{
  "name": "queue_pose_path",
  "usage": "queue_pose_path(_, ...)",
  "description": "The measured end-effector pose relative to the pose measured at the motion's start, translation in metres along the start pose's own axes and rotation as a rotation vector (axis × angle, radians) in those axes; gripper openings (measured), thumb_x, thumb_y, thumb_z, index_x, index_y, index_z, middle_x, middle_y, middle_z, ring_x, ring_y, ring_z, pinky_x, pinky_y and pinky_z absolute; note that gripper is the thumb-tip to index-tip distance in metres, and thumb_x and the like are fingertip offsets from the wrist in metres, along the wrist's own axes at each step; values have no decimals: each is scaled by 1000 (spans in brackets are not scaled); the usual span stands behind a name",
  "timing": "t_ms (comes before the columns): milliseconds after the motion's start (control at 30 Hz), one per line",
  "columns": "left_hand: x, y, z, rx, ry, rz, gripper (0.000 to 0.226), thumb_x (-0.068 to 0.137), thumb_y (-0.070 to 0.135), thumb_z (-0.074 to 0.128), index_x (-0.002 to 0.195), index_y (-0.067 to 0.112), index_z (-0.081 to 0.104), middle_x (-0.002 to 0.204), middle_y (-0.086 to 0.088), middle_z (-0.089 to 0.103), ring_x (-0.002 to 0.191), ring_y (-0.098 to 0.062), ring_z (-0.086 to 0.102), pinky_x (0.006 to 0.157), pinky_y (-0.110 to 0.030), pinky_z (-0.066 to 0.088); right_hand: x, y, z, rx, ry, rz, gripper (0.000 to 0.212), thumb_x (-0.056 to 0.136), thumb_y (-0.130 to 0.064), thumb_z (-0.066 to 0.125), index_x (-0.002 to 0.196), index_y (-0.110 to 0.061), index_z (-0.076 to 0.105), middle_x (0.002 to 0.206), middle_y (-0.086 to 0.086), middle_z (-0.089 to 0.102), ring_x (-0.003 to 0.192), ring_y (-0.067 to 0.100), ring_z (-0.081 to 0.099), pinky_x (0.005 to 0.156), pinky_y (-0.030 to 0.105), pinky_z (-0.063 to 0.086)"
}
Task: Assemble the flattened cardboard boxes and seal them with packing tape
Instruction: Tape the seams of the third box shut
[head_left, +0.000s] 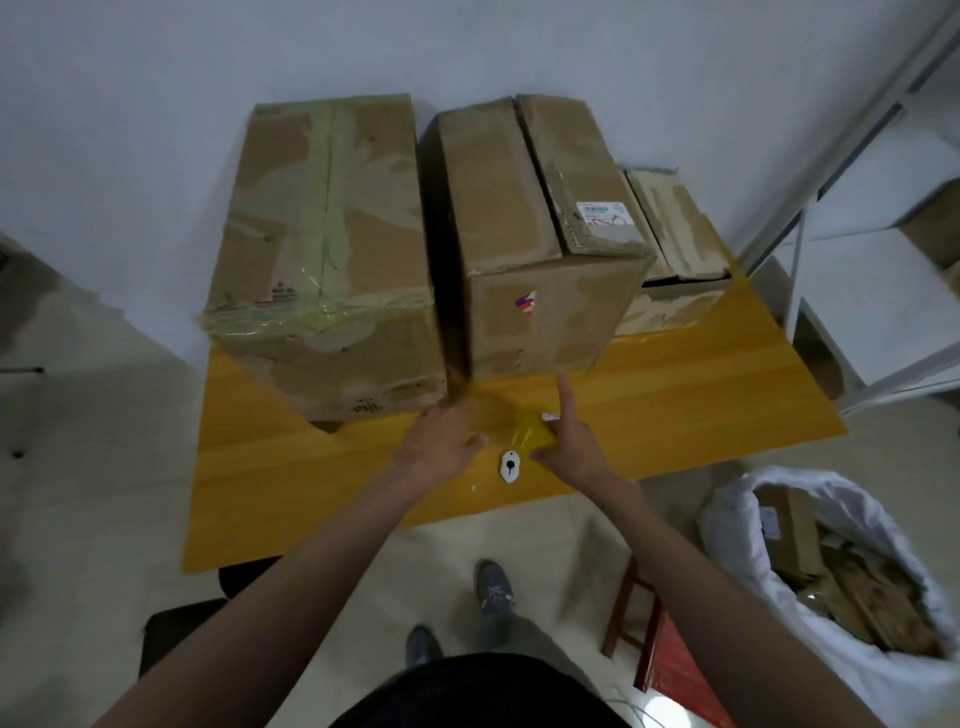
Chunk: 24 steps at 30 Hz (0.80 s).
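Three cardboard boxes sit along the far edge of the yellow table (701, 415). The taped box (332, 249) is at the far left corner, overhanging the table's left edge a bit, w/ greenish-clear tape running down its top seam and around its near end. The middle box (524, 239) stands just beside it – top flaps folded shut, no tape seen along the seam, a white label near the right flap's near end and a small sticker on its front face. The small box (675, 244) sits lower, at the far right corner, touching or nearly touching the middle box; can't tell which.

Both hands are over the table's middle, just in front of the middle box. Left hand (441, 441) has fingers stretched fwd toward the gap betw. the taped and middle boxes, relaxed, not curled round anything. Right hand (569, 441) grips the roll of yellowish packing tape (535, 434) – index finger pointing straight at the middle box's base, other fingers curled on the roll. A stretch of tape appears to run from the roll toward the left hand, blurred.

A white cutter (510, 466) lies flat on the table betw. the wrists, nearer the front edge.

Off the table, right: a white sack (737, 519) of cardboard scraps on the floor, and a white shelf rack (800, 249).
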<state>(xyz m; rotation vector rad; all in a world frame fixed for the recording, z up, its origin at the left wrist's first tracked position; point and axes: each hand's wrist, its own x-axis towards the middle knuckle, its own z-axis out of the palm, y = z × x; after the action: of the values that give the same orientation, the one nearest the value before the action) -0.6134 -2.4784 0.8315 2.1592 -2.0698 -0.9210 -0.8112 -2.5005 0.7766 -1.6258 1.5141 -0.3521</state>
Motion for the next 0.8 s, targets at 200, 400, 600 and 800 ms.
queue_pose_path(200, -1, -9, 3, -10, 72, 7, 41, 98, 34, 57, 135, 19, 48, 124, -7, 58, 112, -28, 59, 88, -41, 51, 40, 37, 18, -233, -14, 77, 91, 91, 7, 55, 158, -16, -1, 74, 12, 51, 70, 31, 53, 61, 37, 35)
queue_pose_path(400, -5, -34, -5, -63, 161, -41, 34, 97, 32, 59, 130, 24, 54, 126, 0, 58, 110, -24, 60, 83, -37, 48, 54, 72, 40, -309, -82, 102, 67, 92, 12, 43, 152, -6, 18, 106, 24, 60, 90, 40, 59, 57, 37, 34)
queue_pose_path(600, -17, -47, -26, -104, 258, -10, 27, 97, 33, 61, 123, 25, 61, 120, 4, 61, 102, -17, 61, 81, -38, 54, 53, 53, 34, -446, 8, 61, 23, 94, -8, 61, 117, -6, 62, 119, 18, 58, 110, 36, 56, 82, 42, 48)
queue_pose_path(800, -44, -58, -69, -106, 553, 149, 21, 97, 38, 57, 92, 20, 67, 91, 8, 59, 79, -9, 58, 68, -35, 54, 51, -59, -3, -175, 218, -222, 66, 106, -49, 28, 68, -9, 65, 76, 6, 62, 74, 28, 61, 66, 39, 48)
